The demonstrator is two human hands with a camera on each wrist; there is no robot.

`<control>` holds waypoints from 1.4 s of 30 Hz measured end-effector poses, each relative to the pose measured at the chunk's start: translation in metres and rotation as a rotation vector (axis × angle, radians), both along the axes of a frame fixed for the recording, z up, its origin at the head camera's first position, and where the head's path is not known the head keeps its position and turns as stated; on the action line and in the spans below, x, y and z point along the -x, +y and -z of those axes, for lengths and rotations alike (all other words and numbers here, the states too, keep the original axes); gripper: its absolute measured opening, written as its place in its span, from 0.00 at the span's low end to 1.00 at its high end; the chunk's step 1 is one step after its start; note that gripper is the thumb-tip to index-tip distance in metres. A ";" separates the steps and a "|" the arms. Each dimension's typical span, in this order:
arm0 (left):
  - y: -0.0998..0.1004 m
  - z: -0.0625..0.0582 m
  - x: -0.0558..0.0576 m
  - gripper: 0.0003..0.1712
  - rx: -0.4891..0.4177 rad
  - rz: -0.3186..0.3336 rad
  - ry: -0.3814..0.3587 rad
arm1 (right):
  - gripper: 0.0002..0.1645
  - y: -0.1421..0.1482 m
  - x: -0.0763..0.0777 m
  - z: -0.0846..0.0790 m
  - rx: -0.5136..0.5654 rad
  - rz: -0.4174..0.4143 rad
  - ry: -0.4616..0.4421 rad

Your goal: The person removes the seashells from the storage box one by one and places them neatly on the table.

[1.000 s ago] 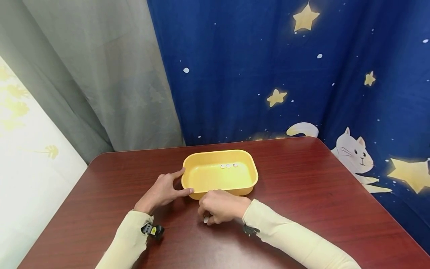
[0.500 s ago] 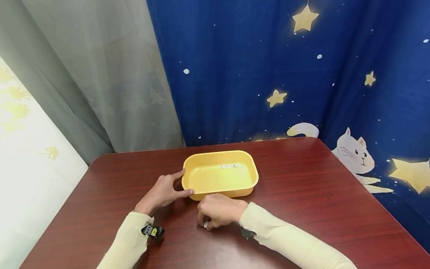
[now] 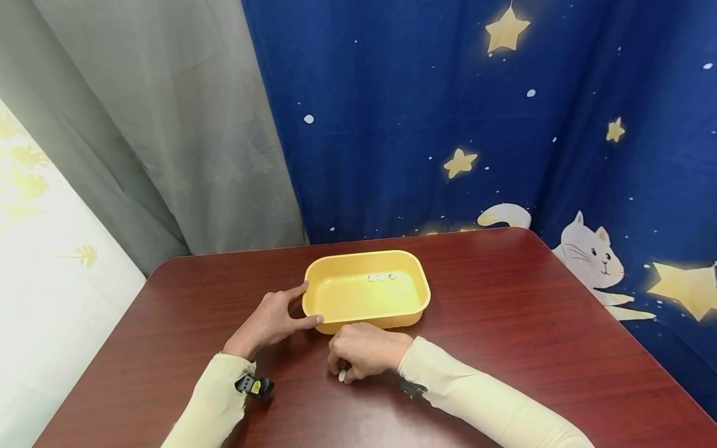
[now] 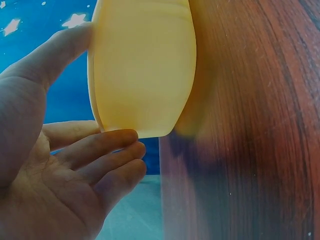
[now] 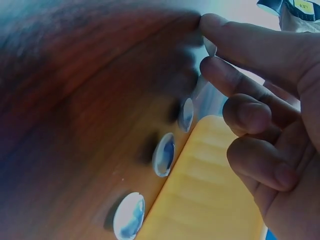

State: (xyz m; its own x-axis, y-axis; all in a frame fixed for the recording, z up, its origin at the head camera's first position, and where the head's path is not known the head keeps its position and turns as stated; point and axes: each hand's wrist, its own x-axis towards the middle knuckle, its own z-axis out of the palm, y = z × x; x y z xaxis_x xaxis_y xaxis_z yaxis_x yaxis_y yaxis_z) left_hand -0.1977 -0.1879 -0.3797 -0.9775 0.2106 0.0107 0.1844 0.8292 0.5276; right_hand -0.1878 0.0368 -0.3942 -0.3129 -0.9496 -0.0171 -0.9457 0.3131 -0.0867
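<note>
A yellow plastic basin (image 3: 364, 322) stands on the table. My left hand (image 3: 271, 320) touches its left end, thumb and fingers spread along the rim, fairly straight in the left wrist view. In front of the basin my right hand (image 3: 366, 350) pinches a small white disc (image 5: 210, 46) between thumb and index finger, low over the table, its other fingers curled. Three more white discs, shiny and oval in the right wrist view, lie in a row along the basin's wall: a near disc (image 5: 129, 216), a middle disc (image 5: 164, 155) and a far disc (image 5: 185, 115).
Three small whitish pieces (image 3: 381, 277) show in a row inside the basin toward the back. The dark red wooden table (image 3: 532, 311) ends at a back edge, with a grey curtain (image 3: 168, 124) and a blue star curtain (image 3: 392, 124) behind it.
My right hand has drawn slightly toward me, still pinching the disc, and has hardly moved in the last half second. The left hand and the basin have stayed in place.
</note>
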 end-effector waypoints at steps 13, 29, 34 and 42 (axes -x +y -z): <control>0.000 0.001 -0.001 0.55 -0.004 -0.001 0.000 | 0.08 0.006 0.002 -0.008 0.024 0.026 0.020; 0.000 0.000 -0.001 0.55 -0.026 -0.023 -0.053 | 0.09 0.040 0.022 -0.036 0.125 0.119 -0.125; 0.000 0.000 0.000 0.56 -0.024 -0.029 -0.062 | 0.09 0.049 0.037 -0.043 0.162 0.115 -0.170; 0.000 0.001 0.001 0.60 -0.025 -0.031 -0.068 | 0.08 0.058 0.066 -0.063 0.152 0.181 -0.142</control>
